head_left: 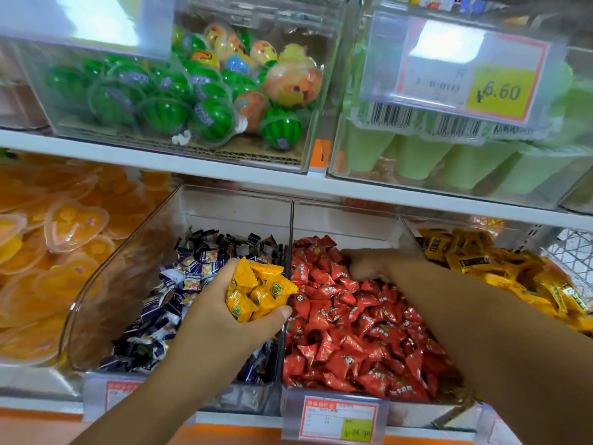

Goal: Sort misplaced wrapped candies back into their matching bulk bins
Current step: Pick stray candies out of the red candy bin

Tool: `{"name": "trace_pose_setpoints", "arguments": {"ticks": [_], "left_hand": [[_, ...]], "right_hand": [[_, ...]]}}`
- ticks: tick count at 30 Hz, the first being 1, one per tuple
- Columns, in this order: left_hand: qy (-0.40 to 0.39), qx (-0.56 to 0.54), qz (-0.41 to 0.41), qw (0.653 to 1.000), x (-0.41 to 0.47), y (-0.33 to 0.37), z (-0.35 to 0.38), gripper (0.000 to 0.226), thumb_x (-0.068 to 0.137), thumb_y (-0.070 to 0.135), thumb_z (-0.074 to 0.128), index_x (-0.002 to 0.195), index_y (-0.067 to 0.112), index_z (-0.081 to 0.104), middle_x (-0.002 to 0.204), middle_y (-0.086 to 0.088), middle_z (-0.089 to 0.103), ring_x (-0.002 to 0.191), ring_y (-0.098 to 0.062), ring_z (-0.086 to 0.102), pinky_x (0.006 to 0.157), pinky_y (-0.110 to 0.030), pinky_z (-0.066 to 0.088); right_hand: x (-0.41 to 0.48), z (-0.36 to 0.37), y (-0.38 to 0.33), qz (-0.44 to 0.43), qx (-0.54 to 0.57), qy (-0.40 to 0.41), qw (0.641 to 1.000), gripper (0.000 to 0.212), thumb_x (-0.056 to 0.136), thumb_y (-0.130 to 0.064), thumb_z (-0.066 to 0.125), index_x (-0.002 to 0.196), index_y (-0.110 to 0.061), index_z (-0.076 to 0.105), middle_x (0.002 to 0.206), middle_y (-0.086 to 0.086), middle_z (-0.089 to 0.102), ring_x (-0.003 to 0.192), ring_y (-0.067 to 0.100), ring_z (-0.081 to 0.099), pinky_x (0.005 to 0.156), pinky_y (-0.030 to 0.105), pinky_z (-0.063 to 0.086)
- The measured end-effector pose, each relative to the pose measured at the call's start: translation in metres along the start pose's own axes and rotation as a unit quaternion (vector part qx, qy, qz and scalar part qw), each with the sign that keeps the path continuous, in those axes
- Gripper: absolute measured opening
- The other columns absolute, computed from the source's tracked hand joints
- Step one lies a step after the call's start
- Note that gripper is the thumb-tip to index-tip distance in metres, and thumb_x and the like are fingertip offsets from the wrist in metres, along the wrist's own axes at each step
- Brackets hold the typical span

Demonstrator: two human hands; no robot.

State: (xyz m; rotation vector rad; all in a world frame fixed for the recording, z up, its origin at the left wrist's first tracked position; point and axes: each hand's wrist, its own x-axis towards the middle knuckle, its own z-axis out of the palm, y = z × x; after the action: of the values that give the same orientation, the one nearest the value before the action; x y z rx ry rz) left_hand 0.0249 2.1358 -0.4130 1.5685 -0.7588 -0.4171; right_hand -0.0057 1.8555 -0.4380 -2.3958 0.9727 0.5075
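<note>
My left hand (224,316) grips a bunch of yellow wrapped candies (256,290) above the divider between two clear bins. The bin under it holds dark blue and white wrapped candies (179,293). My right hand (369,264) reaches deep into the bin of red wrapped candies (353,332); its fingers are blurred and partly sunk among the wrappers, so any hold is unclear. To the right, a third bin holds yellow wrapped candies (500,268) like those in my left hand.
Orange heart-shaped jelly cups (64,226) fill the bin at the left. On the shelf above sit watermelon-patterned jelly balls (167,104) and green jelly cups (449,155) behind a 6.60 price tag (462,72). Price labels (340,419) hang along the bins' front edge.
</note>
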Motion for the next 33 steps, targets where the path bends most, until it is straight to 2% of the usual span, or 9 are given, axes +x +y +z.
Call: {"name": "trace_pose_setpoints", "arguments": {"ticks": [5, 7, 10, 13, 15, 18, 22, 27, 33], "left_hand": [[0.006, -0.002, 0.013, 1.0, 0.0, 0.002, 0.002, 0.047, 0.078, 0.013, 0.075, 0.076, 0.043, 0.04, 0.054, 0.043, 0.053, 0.057, 0.023, 0.053, 0.052, 0.004, 0.038], [0.012, -0.007, 0.013, 1.0, 0.0, 0.001, 0.002, 0.048, 0.078, 0.012, 0.076, 0.076, 0.043, 0.04, 0.054, 0.043, 0.053, 0.057, 0.022, 0.054, 0.052, 0.003, 0.038], [0.017, -0.003, 0.005, 1.0, 0.0, 0.0, 0.002, 0.049, 0.077, 0.017, 0.076, 0.082, 0.047, 0.038, 0.059, 0.046, 0.053, 0.06, 0.023, 0.054, 0.052, -0.001, 0.041], [0.019, -0.002, 0.005, 1.0, 0.0, -0.001, 0.0, 0.047, 0.078, 0.02, 0.077, 0.079, 0.047, 0.039, 0.061, 0.042, 0.057, 0.06, 0.019, 0.056, 0.052, -0.001, 0.041], [0.016, 0.002, 0.014, 1.0, -0.001, 0.0, 0.001, 0.045, 0.078, 0.018, 0.076, 0.076, 0.045, 0.04, 0.06, 0.04, 0.057, 0.059, 0.017, 0.056, 0.052, 0.001, 0.04], [0.014, 0.009, 0.019, 1.0, -0.004, 0.002, 0.002, 0.046, 0.079, 0.017, 0.075, 0.076, 0.044, 0.038, 0.056, 0.046, 0.051, 0.058, 0.023, 0.053, 0.051, 0.003, 0.037], [0.012, 0.014, 0.013, 1.0, -0.002, 0.001, 0.003, 0.045, 0.079, 0.018, 0.076, 0.077, 0.045, 0.039, 0.059, 0.044, 0.054, 0.061, 0.021, 0.055, 0.053, 0.0, 0.04], [0.011, 0.02, 0.012, 1.0, -0.002, 0.006, 0.004, 0.048, 0.079, 0.018, 0.075, 0.076, 0.046, 0.036, 0.052, 0.048, 0.047, 0.059, 0.027, 0.05, 0.052, 0.001, 0.038], [0.004, 0.011, 0.005, 1.0, 0.001, -0.003, 0.001, 0.048, 0.076, 0.019, 0.078, 0.074, 0.048, 0.04, 0.059, 0.04, 0.057, 0.063, 0.019, 0.057, 0.052, 0.001, 0.039]], "right_hand": [[-0.022, -0.021, -0.002, -0.017, 0.142, 0.041, 0.989, 0.045, 0.079, -0.004, 0.071, 0.121, -0.018, 0.061, 0.109, 0.012, 0.066, 0.088, 0.027, 0.066, 0.062, 0.036, 0.059], [-0.036, -0.036, -0.002, -0.036, 0.182, 0.073, 0.98, 0.048, 0.073, 0.001, 0.074, 0.116, -0.016, 0.062, 0.105, 0.015, 0.068, 0.086, 0.031, 0.068, 0.071, 0.048, 0.059], [-0.059, -0.049, -0.004, -0.078, 0.24, 0.077, 0.964, 0.066, 0.073, 0.005, 0.075, 0.132, -0.015, 0.051, 0.125, 0.021, 0.06, 0.11, 0.041, 0.06, 0.091, 0.06, 0.049], [-0.075, -0.052, -0.005, -0.132, 0.251, 0.031, 0.958, 0.069, 0.076, 0.003, 0.074, 0.134, -0.023, 0.045, 0.133, 0.01, 0.056, 0.103, 0.02, 0.064, 0.084, 0.032, 0.055], [-0.082, -0.054, -0.007, -0.139, 0.233, -0.025, 0.962, 0.058, 0.079, -0.002, 0.073, 0.125, -0.03, 0.048, 0.119, 0.004, 0.065, 0.086, 0.012, 0.066, 0.064, 0.023, 0.056], [-0.08, -0.058, -0.004, -0.132, 0.205, -0.071, 0.967, 0.051, 0.083, -0.013, 0.071, 0.127, -0.032, 0.056, 0.114, -0.004, 0.066, 0.1, 0.014, 0.065, 0.077, 0.028, 0.055], [-0.071, -0.059, 0.004, -0.075, 0.124, 0.001, 0.99, 0.03, 0.089, -0.018, 0.066, 0.115, -0.031, 0.062, 0.121, 0.002, 0.062, 0.106, 0.019, 0.059, 0.084, 0.028, 0.052], [-0.058, -0.041, -0.007, -0.012, -0.09, -0.157, 0.984, 0.093, 0.08, -0.004, 0.072, 0.15, -0.035, 0.019, 0.147, 0.018, 0.04, 0.132, 0.037, 0.042, 0.1, 0.043, 0.046], [-0.048, -0.037, -0.002, -0.065, -0.199, -0.004, 0.978, 0.069, 0.079, -0.021, 0.076, 0.14, -0.025, 0.044, 0.136, -0.002, 0.047, 0.125, 0.022, 0.045, 0.089, 0.021, 0.037]]}}
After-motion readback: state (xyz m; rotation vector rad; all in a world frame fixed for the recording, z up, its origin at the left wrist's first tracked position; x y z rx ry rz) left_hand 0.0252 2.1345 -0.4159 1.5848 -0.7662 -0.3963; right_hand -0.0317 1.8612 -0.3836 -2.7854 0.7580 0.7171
